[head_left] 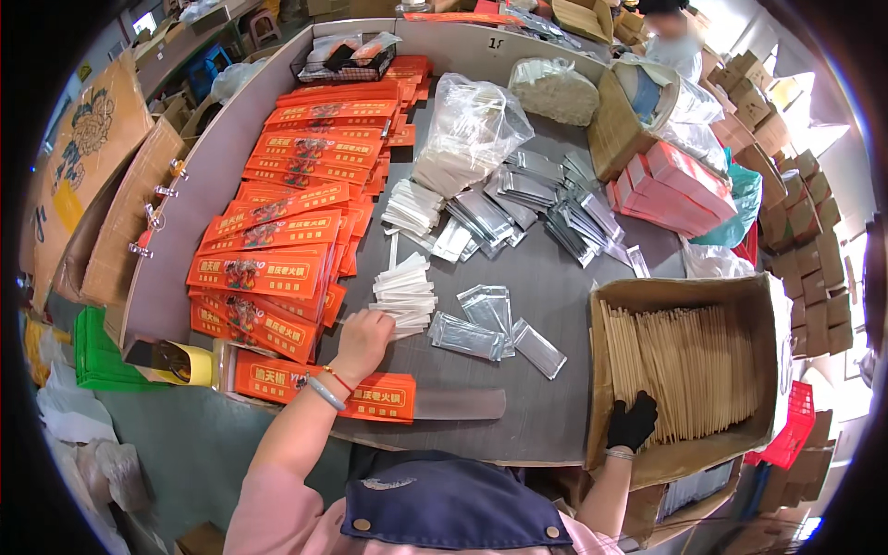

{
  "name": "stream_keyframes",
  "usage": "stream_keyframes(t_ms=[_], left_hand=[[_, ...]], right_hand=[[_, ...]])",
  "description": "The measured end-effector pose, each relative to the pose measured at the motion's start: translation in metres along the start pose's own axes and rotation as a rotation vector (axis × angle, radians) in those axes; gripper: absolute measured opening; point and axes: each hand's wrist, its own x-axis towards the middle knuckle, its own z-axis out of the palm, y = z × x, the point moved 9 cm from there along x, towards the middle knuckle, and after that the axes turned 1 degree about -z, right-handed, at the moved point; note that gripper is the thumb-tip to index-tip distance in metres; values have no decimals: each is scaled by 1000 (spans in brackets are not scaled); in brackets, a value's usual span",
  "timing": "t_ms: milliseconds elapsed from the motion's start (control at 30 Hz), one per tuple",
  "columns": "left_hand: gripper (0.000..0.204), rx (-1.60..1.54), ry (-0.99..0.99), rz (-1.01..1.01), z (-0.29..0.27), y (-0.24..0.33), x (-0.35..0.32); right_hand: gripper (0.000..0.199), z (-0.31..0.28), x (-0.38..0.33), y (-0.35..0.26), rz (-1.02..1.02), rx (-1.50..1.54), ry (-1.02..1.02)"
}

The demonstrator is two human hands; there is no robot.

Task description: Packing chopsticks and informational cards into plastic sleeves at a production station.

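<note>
My bare left hand [363,342] reaches to a small stack of narrow white paper packets [405,294]. Its fingers are bent together at the stack's near edge; whatever they grip is hidden. Below that wrist lies a row of red printed paper sleeves [384,396], with a clear plastic strip [461,404] sticking out to the right. On the right, my black-gloved right hand [633,421] is inside a cardboard box [603,453] full of wooden chopsticks [684,361]. Its fingers curl closed around the ends of some chopsticks. Several silver-clear wrapped packets [469,337] lie between the hands.
Large piles of red sleeves [296,231] cover the table's left side. Farther back are a clear plastic bag [472,129], more silver packets [518,199] and pink boxes [671,190]. A raised partition [166,250] edges the table. Another person [673,46] is at the far right.
</note>
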Motion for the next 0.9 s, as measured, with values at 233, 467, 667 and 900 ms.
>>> stream_keyframes(t_ms=[233,467,667,900], left_hand=[[3,-161,22,-91,-20,4,3],[19,-510,-73,-114,32,46,25],[32,-196,-136,26,48,80,45],[22,-489,-284,-52,42,81,43]], right_hand=[[26,13,-3,-1,75,154,-84],[24,22,-1,9,117,228,-54],[28,-21,-5,10,244,499,276],[19,-18,-16,-46,135,961,204]])
